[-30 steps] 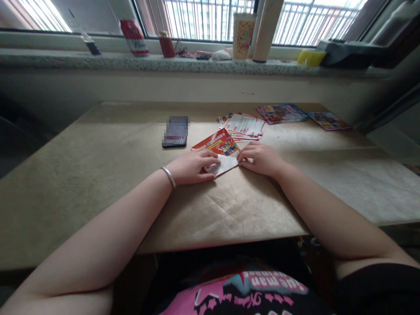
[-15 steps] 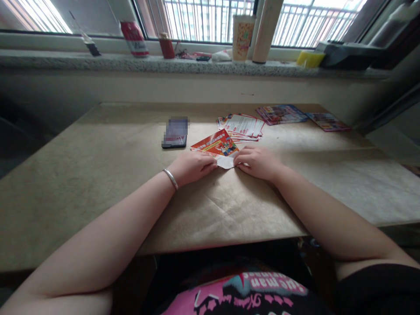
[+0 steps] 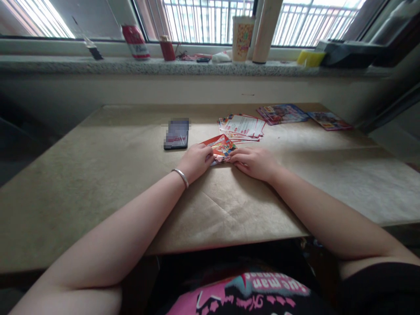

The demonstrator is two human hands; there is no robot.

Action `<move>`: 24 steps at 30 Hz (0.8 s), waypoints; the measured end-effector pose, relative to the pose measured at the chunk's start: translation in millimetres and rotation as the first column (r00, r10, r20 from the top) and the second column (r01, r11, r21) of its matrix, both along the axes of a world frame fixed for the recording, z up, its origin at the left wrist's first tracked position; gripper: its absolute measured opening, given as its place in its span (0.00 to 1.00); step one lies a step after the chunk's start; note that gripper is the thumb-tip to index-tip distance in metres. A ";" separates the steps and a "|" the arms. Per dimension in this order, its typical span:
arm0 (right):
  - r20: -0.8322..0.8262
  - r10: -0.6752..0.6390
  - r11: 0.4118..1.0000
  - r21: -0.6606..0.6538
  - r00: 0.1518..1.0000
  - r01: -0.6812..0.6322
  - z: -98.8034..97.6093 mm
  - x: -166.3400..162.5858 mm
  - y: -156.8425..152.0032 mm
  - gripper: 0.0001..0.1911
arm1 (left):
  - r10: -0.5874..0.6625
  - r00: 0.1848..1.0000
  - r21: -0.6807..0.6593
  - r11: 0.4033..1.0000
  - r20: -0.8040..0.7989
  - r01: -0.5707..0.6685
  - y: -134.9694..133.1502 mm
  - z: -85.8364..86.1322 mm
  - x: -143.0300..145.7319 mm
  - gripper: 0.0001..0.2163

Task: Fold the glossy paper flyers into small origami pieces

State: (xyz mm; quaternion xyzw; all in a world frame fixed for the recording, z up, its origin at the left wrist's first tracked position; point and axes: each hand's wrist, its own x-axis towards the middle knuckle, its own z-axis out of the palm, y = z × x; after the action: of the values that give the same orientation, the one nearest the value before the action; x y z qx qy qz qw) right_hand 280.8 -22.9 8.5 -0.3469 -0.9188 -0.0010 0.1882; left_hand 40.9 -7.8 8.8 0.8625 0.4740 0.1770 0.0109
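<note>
A red printed flyer [image 3: 223, 145], partly folded, lies at the middle of the table between my hands. My left hand [image 3: 197, 161] curls its fingers over the flyer's left side and near edge. On the other side, my right hand [image 3: 253, 161] pinches the near right edge. The fingers cover much of the flyer, so its folds show only in part. Just beyond it spreads a loose pile of printed flyers [image 3: 244, 126], the top one white with red marks.
A phone [image 3: 177, 134] lies left of the flyer on the table [image 3: 98, 183]. Toward the back right are two stacks of colourful leaflets [image 3: 284, 113] [image 3: 330, 120]. The window sill [image 3: 197, 66] holds a red can [image 3: 136, 42], a paper cup [image 3: 243, 39] and a yellow object [image 3: 310, 58].
The flyer's near edge, white before, now shows folded print. My left hand has shifted right and slightly forward, closer to my right hand, which has moved slightly left.
</note>
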 end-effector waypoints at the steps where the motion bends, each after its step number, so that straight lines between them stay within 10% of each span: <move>1: 0.008 0.005 1.000 0.005 1.000 -0.005 -0.9 -0.9 0.4 0.14 | 0.005 1.000 0.004 1.000 -0.008 -0.005 1.0 -0.8 0.2 0.12; 16: 0.104 -0.088 0.993 0.082 0.991 0.080 -2.7 -14.1 0.4 0.17 | 0.096 0.994 -0.005 0.995 0.047 -0.096 7.9 -7.1 0.6 0.08; 24: 0.059 -0.044 0.994 0.099 0.997 0.038 -12.3 -11.5 8.9 0.17 | -0.166 0.986 0.149 0.975 0.011 0.162 -0.6 -4.5 -12.2 0.13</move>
State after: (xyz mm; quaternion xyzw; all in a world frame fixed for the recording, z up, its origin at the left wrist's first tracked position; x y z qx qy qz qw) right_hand 269.3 -14.0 -3.9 -0.3559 -0.9157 -0.0603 0.1766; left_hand 28.7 -8.3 4.3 0.8950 0.3867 0.2202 -0.0328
